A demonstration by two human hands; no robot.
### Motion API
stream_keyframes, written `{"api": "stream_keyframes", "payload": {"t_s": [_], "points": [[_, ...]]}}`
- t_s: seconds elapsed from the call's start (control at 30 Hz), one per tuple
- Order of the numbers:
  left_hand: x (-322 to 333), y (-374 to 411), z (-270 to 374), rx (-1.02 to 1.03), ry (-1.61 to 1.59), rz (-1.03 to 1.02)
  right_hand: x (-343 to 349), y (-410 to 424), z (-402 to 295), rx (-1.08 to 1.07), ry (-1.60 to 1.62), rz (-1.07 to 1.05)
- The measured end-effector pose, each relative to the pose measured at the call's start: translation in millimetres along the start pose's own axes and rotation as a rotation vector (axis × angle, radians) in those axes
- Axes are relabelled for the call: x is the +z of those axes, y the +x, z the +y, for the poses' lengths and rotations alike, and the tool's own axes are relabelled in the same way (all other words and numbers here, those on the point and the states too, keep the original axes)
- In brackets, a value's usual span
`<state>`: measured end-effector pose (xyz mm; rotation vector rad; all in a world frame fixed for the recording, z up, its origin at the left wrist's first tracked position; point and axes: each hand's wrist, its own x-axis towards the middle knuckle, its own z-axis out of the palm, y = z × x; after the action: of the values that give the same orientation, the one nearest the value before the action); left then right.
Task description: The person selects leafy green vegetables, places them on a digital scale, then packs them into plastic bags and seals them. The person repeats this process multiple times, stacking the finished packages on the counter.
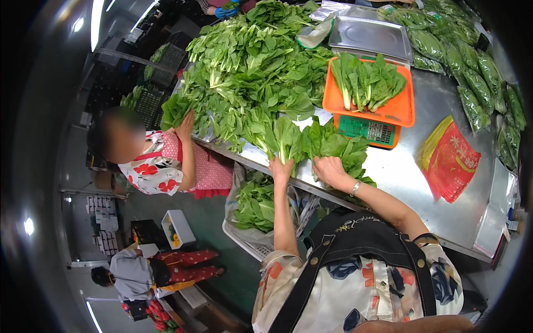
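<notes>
My left hand [281, 168] grips the pale stem base of a leafy green plant [288, 137] at the front edge of the metal table. To its right, my right hand [330, 170] has its fingers curled on the near side of a small heap of leafy greens [333, 143]; its fingertips are partly hidden. Just beyond that heap stands an orange digital scale [368, 131] with a lit display. Several leafy green plants [366, 83] lie side by side in its orange tray [399, 110], with some dark soil near them.
A large pile of greens [250, 70] covers the table's left. Bagged greens [470, 66] line the right, near a red-and-yellow printed bag [452, 160]. A second scale's metal pan [368, 37] stands behind. Below is a lined basket [250, 241]. A co-worker [158, 162] stands at left, another person [137, 274] behind.
</notes>
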<state>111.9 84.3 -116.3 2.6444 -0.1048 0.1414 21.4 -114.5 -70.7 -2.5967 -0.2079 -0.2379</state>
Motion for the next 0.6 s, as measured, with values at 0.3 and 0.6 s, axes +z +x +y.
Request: {"api": "stream_keyframes", "payload": {"t_s": [0.3,0.6], "points": [[-35.5,-22.6,36.3,-0.160,0.106,-0.348,-4.0,-1.8,0.1,-0.016,0.023,0.035],[-26.9,-13.1,63.4,-0.193,0.218,-0.311,-10.8,-0.7,-2.5,-0.035,0.013,0.064]]}}
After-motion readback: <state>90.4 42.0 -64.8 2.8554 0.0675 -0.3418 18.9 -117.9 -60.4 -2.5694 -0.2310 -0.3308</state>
